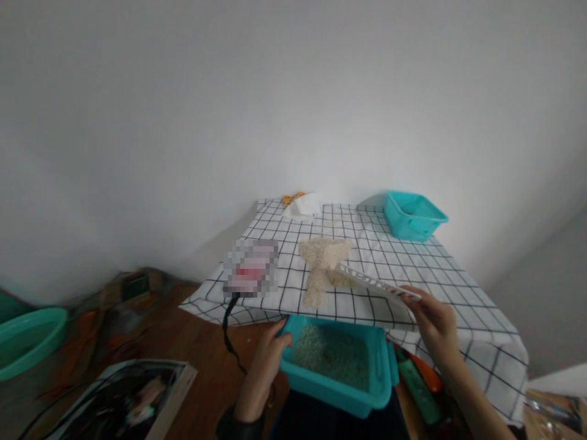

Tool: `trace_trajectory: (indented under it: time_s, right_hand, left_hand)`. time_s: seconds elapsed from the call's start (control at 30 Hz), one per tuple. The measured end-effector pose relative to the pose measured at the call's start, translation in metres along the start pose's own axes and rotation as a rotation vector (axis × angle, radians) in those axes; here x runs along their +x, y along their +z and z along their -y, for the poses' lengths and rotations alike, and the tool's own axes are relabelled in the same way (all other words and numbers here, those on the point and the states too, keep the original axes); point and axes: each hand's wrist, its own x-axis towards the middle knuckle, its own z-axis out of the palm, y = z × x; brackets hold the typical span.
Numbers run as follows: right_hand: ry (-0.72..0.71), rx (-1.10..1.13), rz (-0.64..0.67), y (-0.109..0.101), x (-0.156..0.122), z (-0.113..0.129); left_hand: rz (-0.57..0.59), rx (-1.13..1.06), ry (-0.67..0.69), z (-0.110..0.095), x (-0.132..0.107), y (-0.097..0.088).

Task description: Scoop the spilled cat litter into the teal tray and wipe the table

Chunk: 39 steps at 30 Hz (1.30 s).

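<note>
My left hand (268, 360) grips the left rim of a turquoise plastic basin (337, 397), thumb over the edge. The basin sits above my lap, just below the table's front edge, and pale grains (331, 354) cover its bottom. My right hand (433, 318) pinches the near end of a long white slotted plastic strip (378, 285). The strip slants to the left, its far end against a heap of beige, rice-like grains (323, 250) on the checked tablecloth. A trail of grains runs from the heap toward the front edge.
On the checked tablecloth (367, 229), a second turquoise basin (413, 220) stands back right, and a white tissue (305, 206) lies at the back. A blurred-out device (251, 267) with a black cord is at left. A green tub (34, 336) and an open box (169, 400) stand lower left.
</note>
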Motion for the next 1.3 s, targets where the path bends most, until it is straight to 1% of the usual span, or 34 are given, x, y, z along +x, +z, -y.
trace_trajectory:
  time_s: [0.13, 0.27, 0.43, 0.6, 0.67, 0.7, 0.8, 0.9, 1.0, 1.07, 1.17, 1.23, 1.3]
  right_hand:
    - [-0.045, 0.025, 0.048, -0.004, -0.010, 0.005]
    - [-0.076, 0.049, 0.074, -0.006, -0.013, 0.013]
    - [-0.066, 0.087, 0.134, -0.013, -0.017, 0.016]
    - [-0.056, 0.114, 0.174, -0.027, -0.029, 0.015]
    - [-0.038, 0.109, 0.151, -0.031, -0.032, 0.015]
    - [-0.025, 0.104, 0.120, -0.032, -0.032, 0.014]
    - [0.017, 0.094, -0.058, -0.031, -0.019, 0.010]
    - [0.049, 0.143, -0.204, -0.018, 0.013, 0.002]
    - [0.069, 0.250, -0.255, 0.005, 0.055, -0.005]
    - [0.065, 0.330, -0.262, 0.023, 0.081, -0.007]
    - [0.041, 0.449, -0.196, 0.051, 0.107, 0.000]
    - [0.019, 0.482, -0.107, 0.067, 0.114, 0.009]
    - [0.009, 0.476, -0.001, 0.079, 0.114, 0.018]
  left_hand:
    - [0.005, -0.006, 0.007, 0.000, 0.000, -0.001]
    - [0.014, 0.013, 0.002, -0.002, 0.001, -0.002]
    - [-0.026, 0.055, -0.045, -0.006, 0.001, -0.002]
    - [0.003, 0.062, -0.046, -0.010, 0.000, -0.001]
    - [0.004, 0.045, -0.043, -0.012, -0.002, -0.001]
    - [0.004, 0.035, -0.042, -0.013, -0.003, -0.001]
    - [-0.002, 0.020, -0.037, -0.013, -0.004, -0.001]
    - [-0.018, 0.012, -0.032, -0.007, -0.002, -0.002]
    - [0.011, -0.014, -0.035, 0.000, 0.002, -0.003]
    - [0.035, -0.030, -0.018, 0.003, 0.002, -0.004]
    - [0.014, -0.041, -0.024, 0.001, 0.000, -0.004]
    - [0.008, -0.021, -0.041, -0.003, -0.002, -0.004]
    - [0.024, 0.004, -0.033, -0.006, -0.004, -0.003]
